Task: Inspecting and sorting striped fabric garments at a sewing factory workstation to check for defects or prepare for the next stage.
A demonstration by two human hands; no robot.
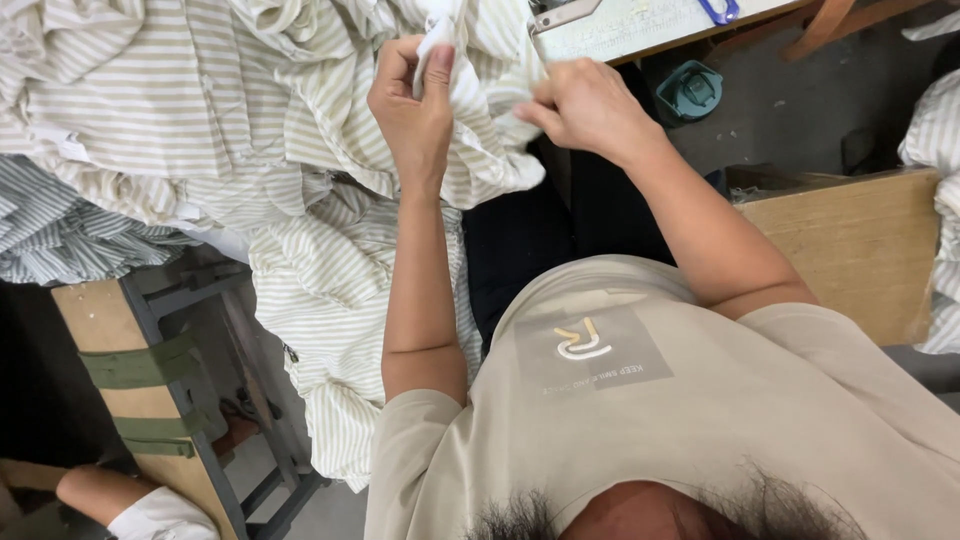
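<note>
A large pile of cream fabric with pale green stripes (230,110) spills over my lap and the bench to my left. My left hand (415,100) is raised and pinches a white edge of this fabric between thumb and fingers. Close to its right, my right hand (590,105) is closed on the same striped cloth, near the front edge of a work table (640,30). Both forearms reach forward from my beige shirt.
Blue-handled scissors (720,10) lie on the table top. A teal round object (690,90) sits on the floor below. A wooden board (860,250) stands at right beside more striped cloth (935,130). A wooden bench with green straps (130,370) and another person's limb (110,495) are at lower left.
</note>
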